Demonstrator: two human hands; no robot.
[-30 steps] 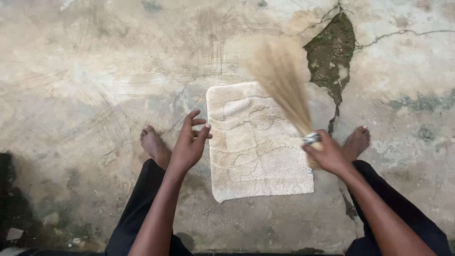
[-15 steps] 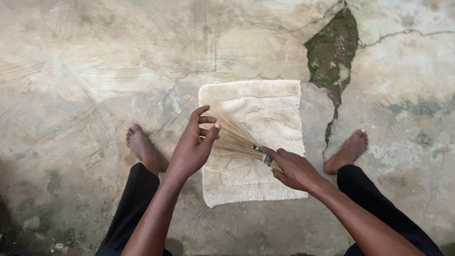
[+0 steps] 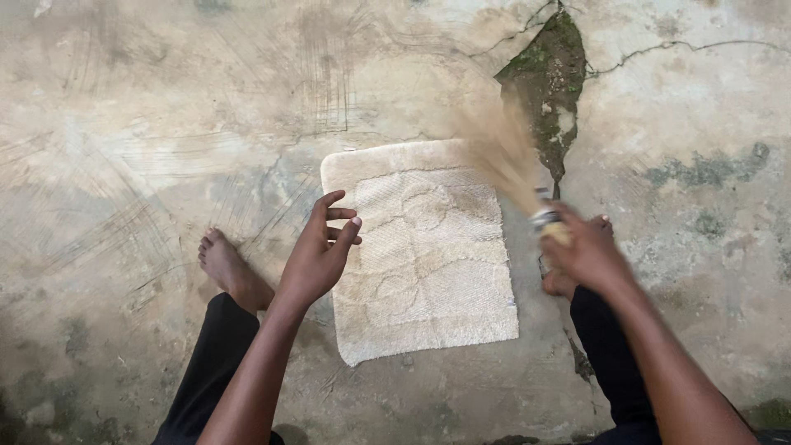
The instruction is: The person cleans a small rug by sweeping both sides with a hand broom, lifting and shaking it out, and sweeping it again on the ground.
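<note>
From my remote seat: left hand [image 3: 317, 255] hovers open and empty, fingers spread, over the left edge of the mat [image 3: 424, 247] lying flat on the cracked floor [image 3: 124, 148]. Right hand [image 3: 587, 251] is clenched on the broom [image 3: 515, 169], bristles blurred above the mat's far right corner. I judge it mid-sweep; the next stroke needs bristles brought down flat across the pile.

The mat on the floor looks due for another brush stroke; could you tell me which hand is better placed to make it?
Probably the right hand: it grips the broom, raised by the mat's right edge. The left hand hovers open and empty.
</note>
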